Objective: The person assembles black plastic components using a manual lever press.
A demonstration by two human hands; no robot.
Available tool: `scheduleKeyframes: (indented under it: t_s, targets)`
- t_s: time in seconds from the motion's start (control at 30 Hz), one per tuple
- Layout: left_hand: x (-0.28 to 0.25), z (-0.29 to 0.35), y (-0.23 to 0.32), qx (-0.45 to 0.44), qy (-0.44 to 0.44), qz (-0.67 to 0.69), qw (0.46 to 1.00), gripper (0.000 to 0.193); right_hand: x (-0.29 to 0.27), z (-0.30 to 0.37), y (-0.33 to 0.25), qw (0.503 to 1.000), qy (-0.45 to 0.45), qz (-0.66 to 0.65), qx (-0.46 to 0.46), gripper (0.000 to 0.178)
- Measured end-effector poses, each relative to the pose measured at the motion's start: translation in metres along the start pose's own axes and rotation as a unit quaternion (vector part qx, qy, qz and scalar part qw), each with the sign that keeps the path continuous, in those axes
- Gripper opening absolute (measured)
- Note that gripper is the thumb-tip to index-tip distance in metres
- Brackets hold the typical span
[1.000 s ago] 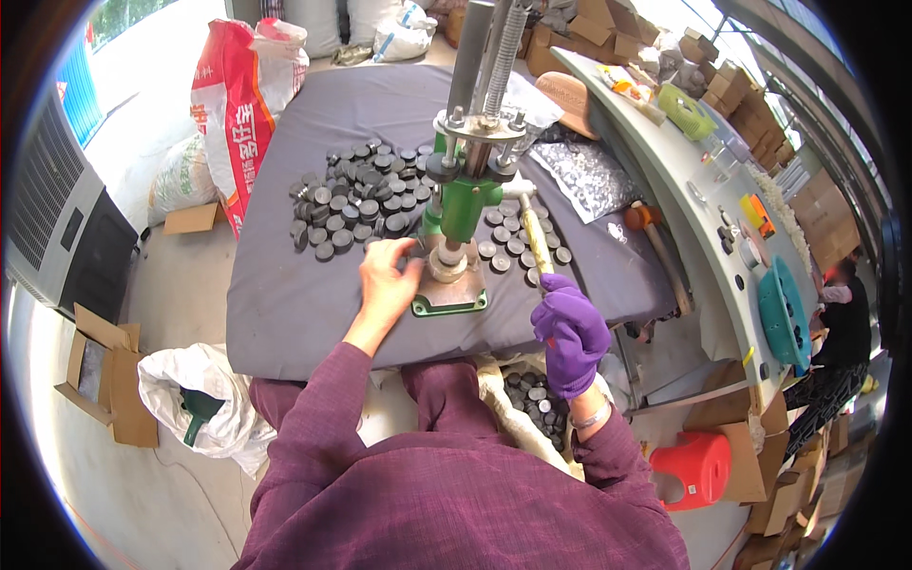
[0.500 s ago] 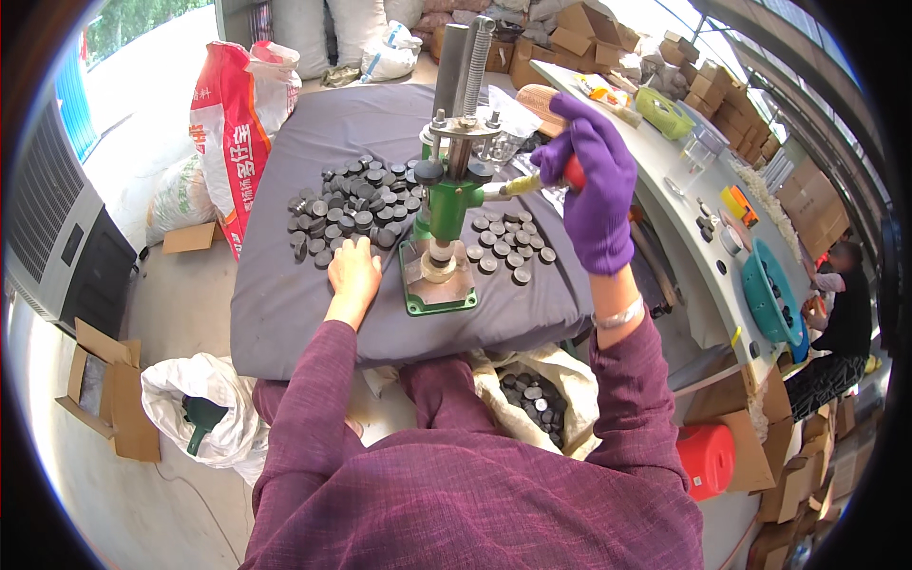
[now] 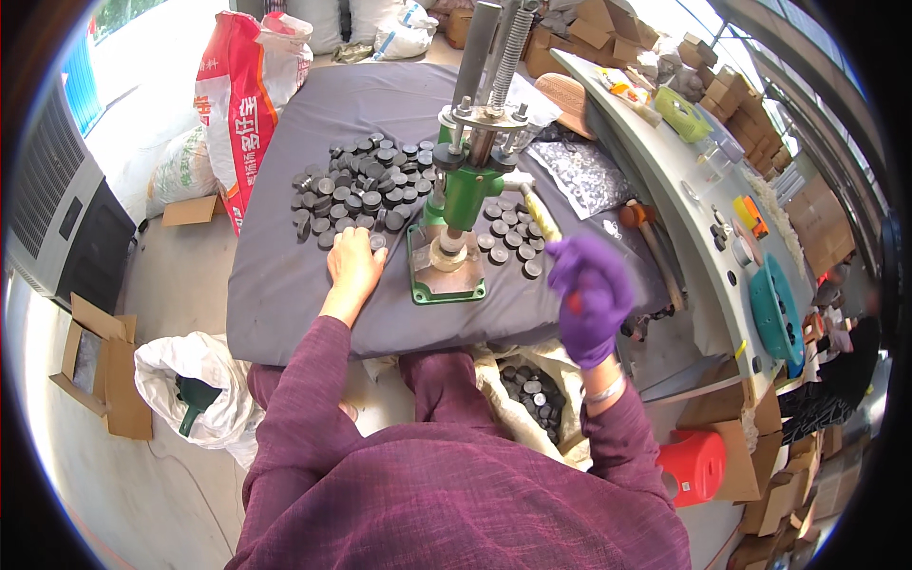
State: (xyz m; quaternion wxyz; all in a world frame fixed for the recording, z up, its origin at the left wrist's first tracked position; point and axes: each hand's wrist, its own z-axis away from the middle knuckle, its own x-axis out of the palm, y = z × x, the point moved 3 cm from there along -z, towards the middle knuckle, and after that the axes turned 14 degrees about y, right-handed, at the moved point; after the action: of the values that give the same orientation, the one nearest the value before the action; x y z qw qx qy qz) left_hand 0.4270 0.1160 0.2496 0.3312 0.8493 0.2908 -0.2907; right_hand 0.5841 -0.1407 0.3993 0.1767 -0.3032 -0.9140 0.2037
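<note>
A green hand press (image 3: pixel 469 199) with a spring column stands on the cloth-covered table. My right hand (image 3: pixel 591 293), in a purple glove and slightly blurred, is wrapped round the red knob at the end of its yellow-wrapped lever (image 3: pixel 541 217). Left of the press base, my bare left hand (image 3: pixel 354 266) rests with curled fingers at the near edge of a heap of round black caps (image 3: pixel 366 185). One cap (image 3: pixel 378 241) is at its fingertips and looks pinched there. A smaller group of these caps (image 3: pixel 513 231) lies right of the press, partly behind the lever.
Below the table edge, an open sack (image 3: pixel 484 380) holds more caps. A white bag (image 3: pixel 157 375) with a green scoop sits at lower left, a red bucket (image 3: pixel 698 465) at lower right. The side table (image 3: pixel 670 161) carries a teal basin (image 3: pixel 771 309). Another person (image 3: pixel 850 361) is beyond it.
My right hand has come down and nearer with the lever, which now slopes downward. My left hand stays beside the heap. The whole view has shifted slightly.
</note>
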Motion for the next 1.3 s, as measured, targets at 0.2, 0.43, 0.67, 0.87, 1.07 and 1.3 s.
scheduleKeyframes:
  t_s: [0.2, 0.43, 0.67, 0.87, 1.07, 1.3]
  targets:
    - [-0.013, 0.008, 0.027, -0.066, -0.007, 0.236, 0.969, 0.036, -0.011, 0.035, 0.006, 0.995, -0.029, 0.091, 0.009, 0.035]
    - [-0.015, 0.024, 0.060, -0.040, -0.007, 0.318, 0.947, 0.037, 0.006, -0.020, -0.013, 0.995, 0.004, 0.026, 0.092, 0.034]
    - [-0.001, 0.026, 0.069, -0.011, 0.004, 0.310, 0.951, 0.040, 0.033, -0.088, -0.018, 0.986, 0.036, 0.066, 0.151, 0.044]
    - [0.008, 0.021, 0.083, -0.044, 0.000, 0.314, 0.949, 0.045, 0.031, -0.092, -0.015, 0.988, 0.029, 0.070, 0.136, 0.043]
    - [0.016, 0.013, 0.083, -0.064, -0.035, 0.319, 0.945, 0.051, 0.020, -0.069, -0.012, 0.992, 0.022, 0.031, 0.123, 0.037]
    - [0.007, 0.014, 0.069, -0.071, -0.037, 0.349, 0.934, 0.054, -0.018, 0.029, 0.014, 0.982, -0.097, 0.161, -0.009, 0.027]
